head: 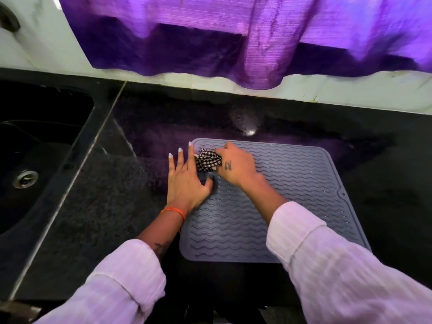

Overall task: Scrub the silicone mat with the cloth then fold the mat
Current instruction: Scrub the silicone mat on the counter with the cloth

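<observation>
A grey silicone mat (pixel 287 190) with wavy ridges lies flat on the black counter (pixel 98 206). My right hand (pixel 236 166) presses a bunched black-and-white checked cloth (pixel 207 160) onto the mat's far left corner. My left hand (pixel 187 181) lies flat with fingers spread on the mat's left edge, partly on the counter, just left of the cloth. It holds nothing.
A black sink (pixel 35 146) with a metal drain (pixel 25 178) is set into the counter at the left. A purple curtain (pixel 233 38) hangs over the white tiled wall behind. Bare counter lies right of the mat.
</observation>
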